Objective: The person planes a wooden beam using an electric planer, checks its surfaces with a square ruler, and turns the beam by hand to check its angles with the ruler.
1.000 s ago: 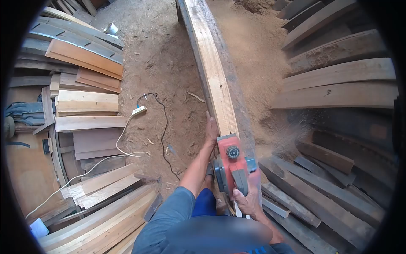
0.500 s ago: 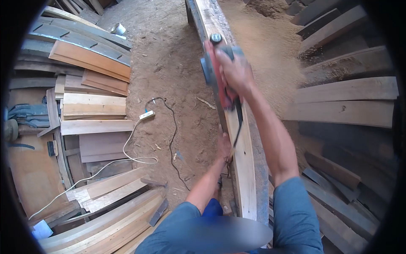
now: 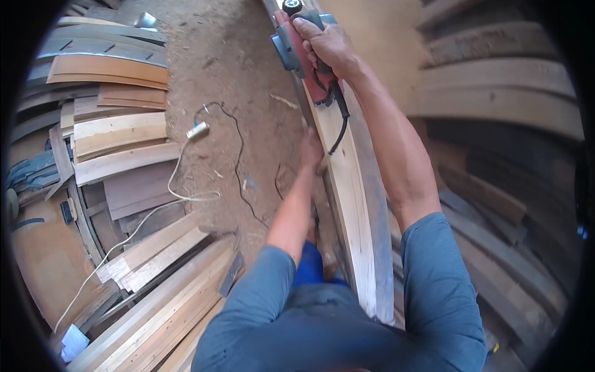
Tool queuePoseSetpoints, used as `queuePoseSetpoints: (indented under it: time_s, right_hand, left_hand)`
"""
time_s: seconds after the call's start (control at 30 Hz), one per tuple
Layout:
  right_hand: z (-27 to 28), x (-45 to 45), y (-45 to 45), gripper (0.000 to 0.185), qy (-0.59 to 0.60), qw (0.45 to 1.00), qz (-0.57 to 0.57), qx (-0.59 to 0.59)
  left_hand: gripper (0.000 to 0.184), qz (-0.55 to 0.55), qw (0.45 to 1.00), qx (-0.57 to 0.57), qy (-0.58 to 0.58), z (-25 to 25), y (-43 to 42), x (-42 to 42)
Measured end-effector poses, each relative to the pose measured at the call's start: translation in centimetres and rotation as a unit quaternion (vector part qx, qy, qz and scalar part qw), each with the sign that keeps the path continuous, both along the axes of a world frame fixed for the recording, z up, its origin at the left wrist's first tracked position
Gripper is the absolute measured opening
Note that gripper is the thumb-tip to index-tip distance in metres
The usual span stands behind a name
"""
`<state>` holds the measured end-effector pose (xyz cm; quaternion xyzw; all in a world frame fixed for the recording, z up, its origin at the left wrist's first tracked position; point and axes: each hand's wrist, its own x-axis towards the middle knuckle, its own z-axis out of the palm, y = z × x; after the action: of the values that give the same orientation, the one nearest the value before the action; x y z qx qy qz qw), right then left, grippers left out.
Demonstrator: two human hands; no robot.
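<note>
My right hand (image 3: 333, 46) is wrapped round the rear handle of a red and grey electric hand planer (image 3: 302, 56). The planer rests on a long pale wooden board (image 3: 354, 214), near its far end. From the handle a black cord (image 3: 341, 131) curves down across the board. Low against the board's left edge is my left hand (image 3: 312, 149), blurred, with its fingers partly hidden by the wood. Whether it grips the edge or the cord is unclear.
Planks (image 3: 121, 133) are stacked on the left, and more boards (image 3: 502, 87) lie on the right. A white extension socket (image 3: 198, 130) with a pale cable sits on the dusty ground, near a dark cord (image 3: 238, 167). Shavings are scattered about.
The planer and my right hand have moved farther along the board, away from my body. My left hand has also shifted forward along the edge. The camera view has moved.
</note>
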<state>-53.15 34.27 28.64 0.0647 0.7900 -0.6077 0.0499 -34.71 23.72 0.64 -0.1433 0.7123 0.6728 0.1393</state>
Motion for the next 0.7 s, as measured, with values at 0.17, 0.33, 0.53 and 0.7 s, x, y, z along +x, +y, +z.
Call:
queuePoseSetpoints:
  time_s: [0.17, 0.33, 0.53, 0.7]
  right_hand:
    - [3.0, 20.0, 2.9, 0.031, -0.023, 1.000, 0.008, -0.005]
    - [3.0, 41.1, 6.3, 0.045, -0.054, 0.998, 0.041, -0.006]
    - [2.5, 66.8, 9.9, 0.060, -0.167, 0.984, 0.054, -0.010]
    - [2.8, 75.1, 9.6, 0.054, -0.156, 0.988, 0.012, 0.011]
  left_hand:
    - [0.045, -0.153, 0.978, -0.123, -0.077, 1.7, -2.6, 1.7]
    - [0.043, -0.121, 0.980, 0.153, -0.038, 5.7, -1.6, 17.3]
    - [0.055, -0.130, 0.990, 0.029, -0.055, 2.5, 1.0, 33.6]
    - [0.053, -0.178, 0.972, -0.096, -0.118, 1.9, 0.8, 35.1]
